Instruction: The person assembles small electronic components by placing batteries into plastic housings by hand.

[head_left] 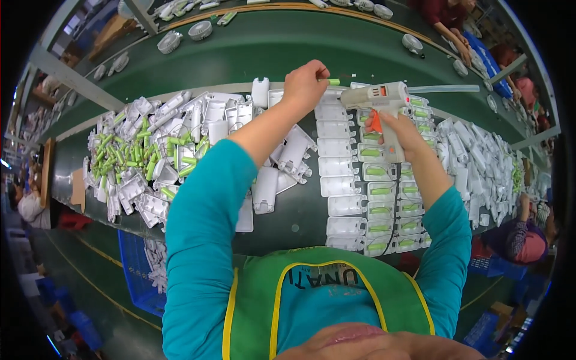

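My left hand reaches to the far edge of the table, its fingers closed on a small green battery cell. A white hot glue gun with an orange trigger is in my right hand. Its nozzle points left, over the far end of the shell rows, and a translucent glue stick sticks out behind. Beneath it, white plastic shells lie in neat columns. Green cells sit in the shells of the right-hand columns; the left column's shells hold none that I can see.
To the left lies a heap of loose green cells and white casings. More white casings are piled on the right. A dark cable runs down from the gun. Fan heads rest on the green belt beyond; a blue crate stands below left.
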`<act>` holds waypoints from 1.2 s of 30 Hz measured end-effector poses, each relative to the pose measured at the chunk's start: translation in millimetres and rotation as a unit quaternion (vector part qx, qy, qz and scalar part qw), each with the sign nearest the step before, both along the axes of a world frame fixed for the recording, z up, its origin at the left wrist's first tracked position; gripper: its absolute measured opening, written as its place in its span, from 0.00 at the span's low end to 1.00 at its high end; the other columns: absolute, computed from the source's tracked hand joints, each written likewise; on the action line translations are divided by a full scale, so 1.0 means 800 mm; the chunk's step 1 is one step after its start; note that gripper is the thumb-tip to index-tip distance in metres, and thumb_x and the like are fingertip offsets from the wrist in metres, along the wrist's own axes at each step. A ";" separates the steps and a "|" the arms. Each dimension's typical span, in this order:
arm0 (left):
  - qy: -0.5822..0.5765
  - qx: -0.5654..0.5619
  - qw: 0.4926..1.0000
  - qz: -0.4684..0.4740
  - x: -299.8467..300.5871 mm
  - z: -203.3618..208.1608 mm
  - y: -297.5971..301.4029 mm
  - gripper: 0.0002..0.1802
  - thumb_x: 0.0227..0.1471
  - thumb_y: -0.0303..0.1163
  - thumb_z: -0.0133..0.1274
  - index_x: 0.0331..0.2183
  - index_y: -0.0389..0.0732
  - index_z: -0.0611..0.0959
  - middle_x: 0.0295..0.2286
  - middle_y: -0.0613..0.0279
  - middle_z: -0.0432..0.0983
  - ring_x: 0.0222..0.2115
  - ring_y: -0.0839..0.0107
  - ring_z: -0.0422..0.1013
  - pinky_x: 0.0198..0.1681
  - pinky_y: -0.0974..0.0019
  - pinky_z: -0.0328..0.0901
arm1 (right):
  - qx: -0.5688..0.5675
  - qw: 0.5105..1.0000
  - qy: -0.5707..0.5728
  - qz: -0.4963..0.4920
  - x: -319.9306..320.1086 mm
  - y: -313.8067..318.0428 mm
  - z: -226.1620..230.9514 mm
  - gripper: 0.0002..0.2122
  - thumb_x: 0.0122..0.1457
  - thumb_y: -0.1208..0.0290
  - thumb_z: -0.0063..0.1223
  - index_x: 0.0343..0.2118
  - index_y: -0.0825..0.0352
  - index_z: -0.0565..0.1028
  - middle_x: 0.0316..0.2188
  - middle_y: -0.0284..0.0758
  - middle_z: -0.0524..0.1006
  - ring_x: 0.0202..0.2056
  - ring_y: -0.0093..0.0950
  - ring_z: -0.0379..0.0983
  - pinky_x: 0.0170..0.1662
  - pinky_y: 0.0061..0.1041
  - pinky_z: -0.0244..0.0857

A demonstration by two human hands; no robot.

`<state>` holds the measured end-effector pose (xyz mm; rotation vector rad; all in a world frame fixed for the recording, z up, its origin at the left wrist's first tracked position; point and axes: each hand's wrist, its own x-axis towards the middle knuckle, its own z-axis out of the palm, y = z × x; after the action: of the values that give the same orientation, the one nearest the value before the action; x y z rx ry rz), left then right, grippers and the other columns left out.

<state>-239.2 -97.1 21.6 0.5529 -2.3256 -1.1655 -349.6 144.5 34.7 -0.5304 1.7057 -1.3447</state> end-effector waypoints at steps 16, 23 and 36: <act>-0.018 -0.118 0.992 -0.037 -0.039 -0.099 -0.007 0.05 0.43 0.27 0.57 0.28 0.41 0.80 0.32 0.57 0.71 0.34 0.60 0.70 0.39 0.60 0.67 | 0.000 0.999 0.036 -0.004 0.004 0.011 -0.009 0.19 0.61 0.53 0.48 0.45 0.65 0.72 0.35 0.30 0.78 0.37 0.21 0.73 0.33 0.23 0.66; -0.013 -0.123 0.991 -0.046 -0.038 -0.100 -0.007 0.04 0.43 0.27 0.57 0.27 0.40 0.79 0.32 0.56 0.71 0.36 0.58 0.70 0.40 0.60 0.67 | 0.000 0.999 0.053 -0.010 0.004 -0.002 -0.005 0.19 0.61 0.52 0.47 0.43 0.64 0.73 0.34 0.30 0.78 0.35 0.20 0.74 0.32 0.22 0.64; -0.038 -0.132 0.990 -0.036 -0.042 -0.096 -0.001 0.03 0.43 0.27 0.55 0.26 0.40 0.78 0.33 0.54 0.71 0.37 0.57 0.70 0.42 0.59 0.67 | -0.038 0.998 0.036 -0.039 0.005 0.002 -0.013 0.18 0.62 0.56 0.49 0.40 0.70 0.73 0.30 0.33 0.77 0.33 0.23 0.73 0.35 0.23 0.66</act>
<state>-272.7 -97.9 -55.1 0.4280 -2.5315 -0.8589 -345.9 145.7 24.5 -0.5658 1.7544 -1.4663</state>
